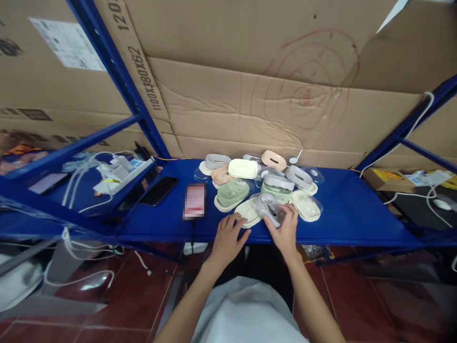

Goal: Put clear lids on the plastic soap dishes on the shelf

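In the head view, the right hand (285, 231) holds a grey oval plastic dish (268, 207) near the front edge of a blue metal counter (350, 209); the left hand (228, 239), fingers loosely apart, is at a cream oval plastic tray (247, 211) beside it

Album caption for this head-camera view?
Right hand holding grey oval slotted dish, left hand beside cream rounded tray, above blue rectangular tabletop.

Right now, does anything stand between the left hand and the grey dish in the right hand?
Yes: a cream piece lies on the shelf between the left hand and the grey dish, which overlaps its right side in this view. Nothing visible separates the right hand from the dish.
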